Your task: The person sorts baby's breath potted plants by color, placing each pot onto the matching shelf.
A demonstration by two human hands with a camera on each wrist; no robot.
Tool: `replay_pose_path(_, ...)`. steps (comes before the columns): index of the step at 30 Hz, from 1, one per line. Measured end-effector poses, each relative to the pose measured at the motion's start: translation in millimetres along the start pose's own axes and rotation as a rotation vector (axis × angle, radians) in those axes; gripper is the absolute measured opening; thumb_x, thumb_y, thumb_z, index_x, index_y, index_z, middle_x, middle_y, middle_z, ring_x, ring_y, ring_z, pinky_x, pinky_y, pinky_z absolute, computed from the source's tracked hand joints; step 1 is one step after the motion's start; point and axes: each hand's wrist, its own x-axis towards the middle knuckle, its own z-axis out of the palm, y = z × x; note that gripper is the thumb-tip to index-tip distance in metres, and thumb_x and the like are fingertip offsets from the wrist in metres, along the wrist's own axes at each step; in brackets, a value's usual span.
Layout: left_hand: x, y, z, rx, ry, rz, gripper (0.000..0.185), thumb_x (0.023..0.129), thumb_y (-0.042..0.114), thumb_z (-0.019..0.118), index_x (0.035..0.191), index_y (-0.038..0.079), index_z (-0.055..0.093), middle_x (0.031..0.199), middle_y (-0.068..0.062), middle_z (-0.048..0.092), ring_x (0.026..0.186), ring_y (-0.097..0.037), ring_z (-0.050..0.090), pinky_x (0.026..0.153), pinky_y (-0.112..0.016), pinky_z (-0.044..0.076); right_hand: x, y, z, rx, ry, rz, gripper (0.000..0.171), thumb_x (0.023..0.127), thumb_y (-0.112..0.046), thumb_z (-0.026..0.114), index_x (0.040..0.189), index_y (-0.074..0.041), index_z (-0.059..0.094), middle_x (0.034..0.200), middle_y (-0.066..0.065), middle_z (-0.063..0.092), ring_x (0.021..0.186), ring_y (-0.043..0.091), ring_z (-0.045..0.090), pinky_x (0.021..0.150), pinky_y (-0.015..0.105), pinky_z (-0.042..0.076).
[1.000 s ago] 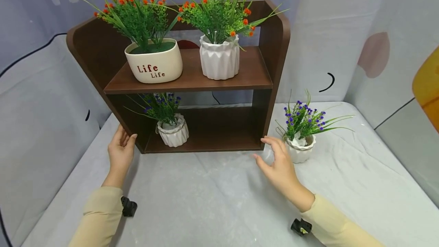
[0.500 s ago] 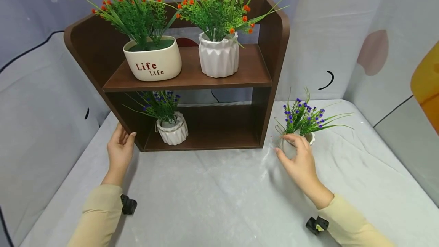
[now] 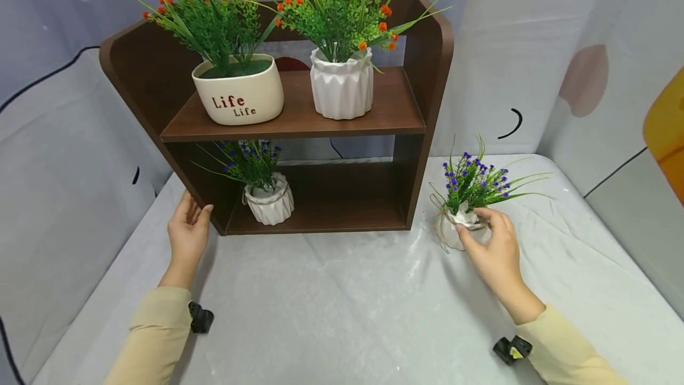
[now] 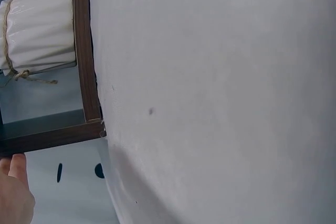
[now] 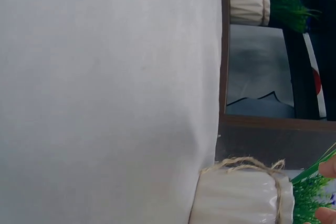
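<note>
A dark brown two-tier shelf (image 3: 291, 133) stands on the table. My left hand (image 3: 188, 241) rests against its left side; in the left wrist view the extended fingers (image 4: 19, 169) touch the outer panel. To the right of the shelf, my right hand (image 3: 497, 251) reaches over a white ribbed pot (image 3: 450, 235) holding purple flowers (image 3: 475, 180). Its thumb and fingers stand apart near the rim. In the right wrist view, fingertips (image 5: 326, 169) lie among the leaves, above the twine-tied pot (image 5: 239, 195). Firm contact is not visible.
On the upper shelf stand an oval "Life" planter (image 3: 240, 97) and a white ribbed pot (image 3: 342, 88), both with orange flowers. Another white pot (image 3: 269, 204) with purple flowers sits lower left in the shelf. A pale cloth (image 3: 320, 296) covers the table.
My right hand has moved right, from the shelf's lower right corner to the purple-flower pot's rim. My left hand stays at the shelf's side.
</note>
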Motion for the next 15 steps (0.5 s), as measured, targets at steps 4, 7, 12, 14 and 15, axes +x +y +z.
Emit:
replay_pose_path(4,-0.2,1.4,-0.5,0.0,-0.003,-0.003,0.052,0.089,-0.01,0.057,0.139,-0.006,0.042,0.134,-0.03,0.048,0.112,0.002,0.052,0.092,-0.007,0.044,-1,5,-1,-0.016,0.011,0.025,0.045,0.077,-0.005,0.074,0.113,0.011,0.054,0.112,0.028,0.054,0.101,0.041,0.047,0.088,0.045,0.039)
replay_pose_path(7,-0.2,0.9,-0.7,-0.01,-0.004,-0.006,0.052,0.089,-0.01,0.056,0.138,-0.007,0.042,0.135,-0.028,0.048,0.112,0.002,0.051,0.092,-0.006,0.043,0,8,0,-0.025,0.018,0.046,0.048,0.076,-0.006,0.074,0.114,0.013,0.052,0.113,0.028,0.052,0.101,0.041,0.046,0.088,0.047,0.039)
replay_pose_path(12,-0.2,0.9,-0.6,-0.006,-0.004,-0.008,0.051,0.089,-0.01,0.056,0.138,-0.007,0.042,0.135,-0.028,0.048,0.112,0.002,0.051,0.092,-0.007,0.044,3,11,0,-0.034,-0.001,0.123,0.06,0.076,-0.009,0.076,0.12,0.015,0.043,0.117,0.031,0.047,0.105,0.044,0.044,0.091,0.052,0.039)
replay_pose_path(14,-0.2,1.8,-0.4,-0.008,-0.003,-0.008,0.051,0.089,-0.01,0.056,0.138,-0.007,0.042,0.135,-0.028,0.048,0.112,0.002,0.052,0.092,-0.007,0.044,5,13,-1,-0.034,-0.034,0.173,0.07,0.076,-0.012,0.078,0.127,0.014,0.037,0.122,0.032,0.043,0.109,0.045,0.042,0.095,0.054,0.038)
replay_pose_path(15,-0.2,2.4,-0.3,-0.01,-0.002,-0.008,0.051,0.089,-0.01,0.056,0.138,-0.008,0.043,0.135,-0.028,0.049,0.111,0.003,0.052,0.092,-0.006,0.044,5,13,-2,-0.031,-0.056,0.196,0.076,0.075,-0.012,0.079,0.13,0.014,0.034,0.126,0.033,0.041,0.112,0.046,0.041,0.097,0.055,0.037)
